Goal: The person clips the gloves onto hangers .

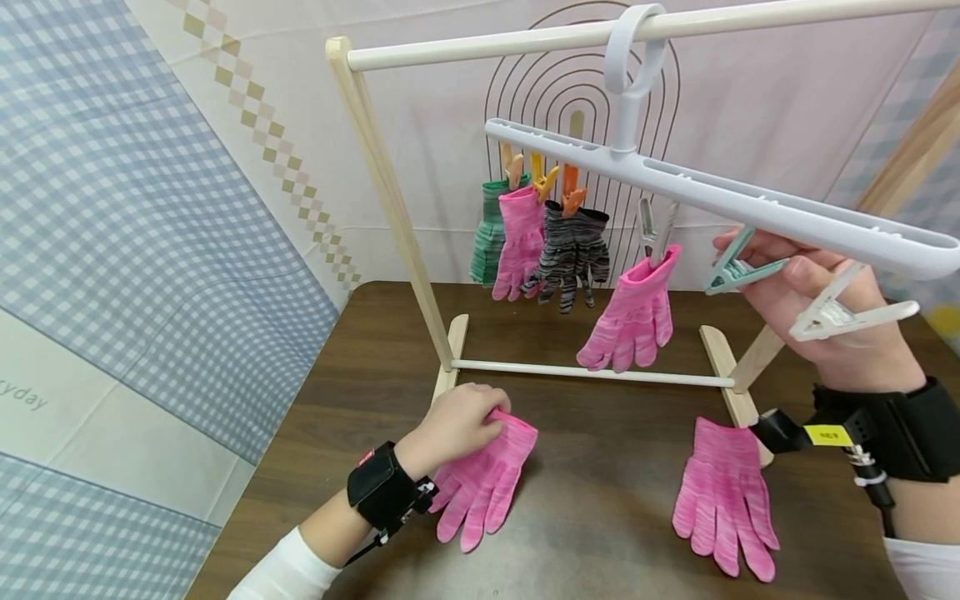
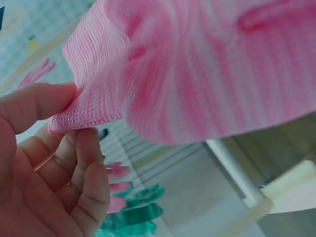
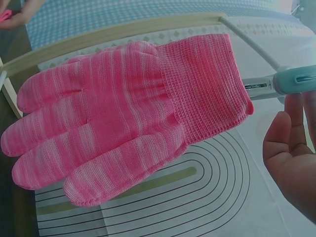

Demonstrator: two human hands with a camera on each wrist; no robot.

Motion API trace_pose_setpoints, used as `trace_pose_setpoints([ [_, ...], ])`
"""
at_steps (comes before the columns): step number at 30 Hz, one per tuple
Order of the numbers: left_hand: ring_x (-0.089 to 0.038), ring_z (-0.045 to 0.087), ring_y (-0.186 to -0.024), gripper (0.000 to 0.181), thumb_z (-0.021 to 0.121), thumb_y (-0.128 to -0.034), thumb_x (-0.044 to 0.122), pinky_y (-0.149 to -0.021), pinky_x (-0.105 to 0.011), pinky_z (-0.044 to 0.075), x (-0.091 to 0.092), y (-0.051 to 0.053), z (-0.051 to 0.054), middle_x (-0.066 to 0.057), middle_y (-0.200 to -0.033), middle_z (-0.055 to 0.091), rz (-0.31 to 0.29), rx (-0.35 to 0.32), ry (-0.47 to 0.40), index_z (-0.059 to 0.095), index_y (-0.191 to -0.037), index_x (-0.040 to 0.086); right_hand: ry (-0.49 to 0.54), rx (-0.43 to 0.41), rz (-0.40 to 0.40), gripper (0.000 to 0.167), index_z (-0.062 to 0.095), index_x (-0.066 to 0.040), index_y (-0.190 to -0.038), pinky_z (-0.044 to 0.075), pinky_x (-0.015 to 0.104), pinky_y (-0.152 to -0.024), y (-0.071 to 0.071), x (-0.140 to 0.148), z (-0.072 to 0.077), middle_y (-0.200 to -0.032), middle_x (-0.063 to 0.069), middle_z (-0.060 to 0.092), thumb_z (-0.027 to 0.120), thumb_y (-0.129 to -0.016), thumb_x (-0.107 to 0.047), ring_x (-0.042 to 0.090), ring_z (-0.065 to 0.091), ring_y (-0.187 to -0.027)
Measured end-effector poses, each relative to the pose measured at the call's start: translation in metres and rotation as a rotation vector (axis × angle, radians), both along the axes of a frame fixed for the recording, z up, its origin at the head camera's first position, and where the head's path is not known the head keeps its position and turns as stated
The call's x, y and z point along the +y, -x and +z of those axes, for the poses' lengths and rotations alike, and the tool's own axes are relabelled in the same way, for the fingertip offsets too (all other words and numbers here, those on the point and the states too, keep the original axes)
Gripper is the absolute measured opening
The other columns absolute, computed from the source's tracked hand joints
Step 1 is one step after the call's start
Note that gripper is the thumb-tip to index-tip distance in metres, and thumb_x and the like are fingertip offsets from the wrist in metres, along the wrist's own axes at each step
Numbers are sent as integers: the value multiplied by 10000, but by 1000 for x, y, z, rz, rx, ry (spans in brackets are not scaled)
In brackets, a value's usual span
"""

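Observation:
My left hand (image 1: pixel 467 421) pinches the cuff of a pink knitted glove (image 1: pixel 483 479) between thumb and fingertips, with the glove's fingers hanging toward me. In the left wrist view the pink glove (image 2: pixel 197 74) fills the upper part. My right hand (image 1: pixel 817 283) is raised under the right half of the white hanger (image 1: pixel 697 179). Its fingers are at the teal clip (image 1: pixel 738 275), with the thumb apart from them; a white clip (image 1: pixel 851 317) hangs in front of the wrist. Left of this hand, another pink glove (image 1: pixel 633 312) hangs from a grey clip (image 1: pixel 656 229).
The hanger hooks over the top bar of a wooden rack (image 1: pixel 390 200). Further left hang a green glove (image 1: pixel 489 233), a pink glove (image 1: pixel 521 237) and a black-grey glove (image 1: pixel 573 250). One more pink glove (image 1: pixel 723 496) lies on the brown table (image 1: pixel 600 517).

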State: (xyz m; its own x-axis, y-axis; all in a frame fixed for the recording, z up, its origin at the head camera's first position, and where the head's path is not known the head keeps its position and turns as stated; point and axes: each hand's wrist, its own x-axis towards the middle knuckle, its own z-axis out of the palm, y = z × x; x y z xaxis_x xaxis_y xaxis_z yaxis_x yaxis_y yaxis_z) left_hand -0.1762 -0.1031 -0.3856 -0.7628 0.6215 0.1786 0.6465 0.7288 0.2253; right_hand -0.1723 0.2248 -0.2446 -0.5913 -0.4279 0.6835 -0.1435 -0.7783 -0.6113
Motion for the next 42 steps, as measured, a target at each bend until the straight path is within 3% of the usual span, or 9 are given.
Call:
trace_pose_setpoints([
  [7, -36, 430, -590, 70, 606, -768, 144, -500, -153, 331, 12, -3, 14, 84, -707, 547, -39, 32, -54, 607, -827, 182, 1, 4, 4, 371, 431, 148, -1201, 387, 351, -865, -1, -1, -2, -1119, 299, 543, 391, -833, 161, 332, 524, -1049],
  [15, -34, 441, -608, 47, 607, -787, 152, -540, -153, 359, 18, -4, 21, 69, -724, 566, -76, 66, -100, 613, -834, 157, -10, -25, -37, 384, 428, 127, -1215, 389, 344, -866, -3, 2, -5, -1112, 288, 553, 402, -832, 155, 321, 520, -1049],
  [25, -32, 417, -599, 49, 608, -804, 162, -548, -133, 326, 27, -4, 28, 67, -685, 533, -145, 7, -199, 618, -849, 143, -13, -22, -39, 379, 430, 131, -1212, 388, 342, -850, -3, 2, -7, -1116, 284, 553, 396, -835, 151, 313, 528, -1035],
  [42, -24, 437, -625, 80, 628, -804, 167, -566, -116, 333, 43, -8, 39, 56, -713, 545, -183, 19, -356, 620, -868, 120, -8, -17, -26, 384, 424, 134, -1215, 396, 350, -838, -1, 1, -8, -1121, 289, 546, 409, -832, 148, 310, 540, -990],
])
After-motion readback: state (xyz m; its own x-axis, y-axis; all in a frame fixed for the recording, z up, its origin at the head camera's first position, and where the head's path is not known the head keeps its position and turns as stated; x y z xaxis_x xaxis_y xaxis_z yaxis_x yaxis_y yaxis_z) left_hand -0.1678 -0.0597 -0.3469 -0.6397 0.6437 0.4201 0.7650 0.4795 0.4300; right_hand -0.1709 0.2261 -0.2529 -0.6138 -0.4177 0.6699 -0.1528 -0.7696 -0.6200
